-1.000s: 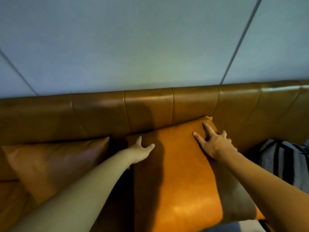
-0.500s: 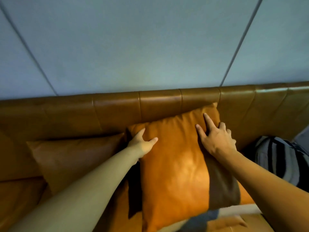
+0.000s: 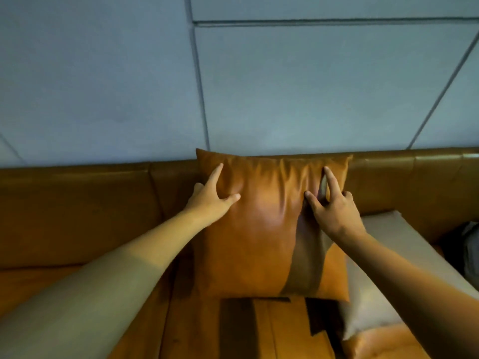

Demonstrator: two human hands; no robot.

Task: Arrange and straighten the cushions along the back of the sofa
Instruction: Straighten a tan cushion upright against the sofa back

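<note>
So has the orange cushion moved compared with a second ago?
Yes. The orange cushion has come upright against the sofa backrest; its top edge now pokes above the backrest's top, where before it lay below.

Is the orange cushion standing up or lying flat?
Standing up. The orange cushion leans against the sofa back, its top edge above it.

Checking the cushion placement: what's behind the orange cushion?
The sofa backrest and, above it, the wall. The cushion hides the backrest section directly behind it.
</note>
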